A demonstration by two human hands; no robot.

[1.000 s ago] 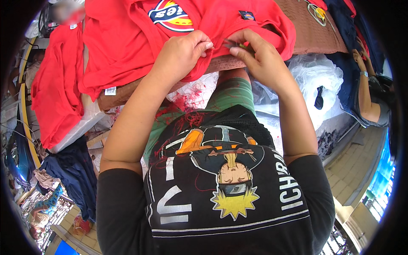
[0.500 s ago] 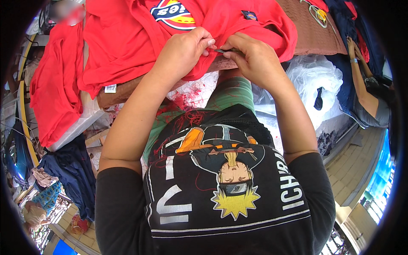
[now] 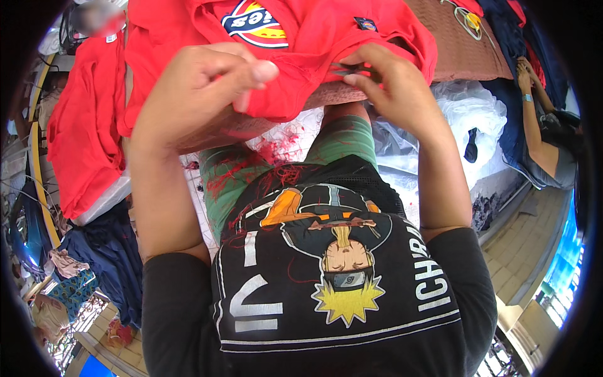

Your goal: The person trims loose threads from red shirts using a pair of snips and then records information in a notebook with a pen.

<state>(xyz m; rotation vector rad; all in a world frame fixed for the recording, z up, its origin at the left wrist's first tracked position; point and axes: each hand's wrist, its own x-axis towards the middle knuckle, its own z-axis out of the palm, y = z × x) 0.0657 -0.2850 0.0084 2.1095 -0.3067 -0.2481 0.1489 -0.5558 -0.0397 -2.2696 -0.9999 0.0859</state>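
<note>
A red garment point(image 3: 188, 28) with a coloured printed patch and a small woven label lies over the table's near edge. My right hand point(image 3: 396, 88) is closed around small dark thread snips point(image 3: 344, 70); their blades point left over the garment's near part. Raised above the garment, my left hand point(image 3: 204, 91) has its thumb and fingers pressed together. Whatever they pinch, if anything, is too small or blurred to make out. Red thread scraps point(image 3: 286, 171) cling to my shirt and the green shorts on my lap.
Brown cloth point(image 3: 465, 50) covers the table, with a whitish cord point(image 3: 470, 20) on it. Another red garment point(image 3: 88, 125) hangs at the left. Clear plastic point(image 3: 468, 119) bulges at the right, beyond which a co-worker's arms point(image 3: 534, 119) reach over dark cloth.
My left hand has lifted away from the garment, moving left and nearer. My right hand has shifted slightly right, still with the snips.
</note>
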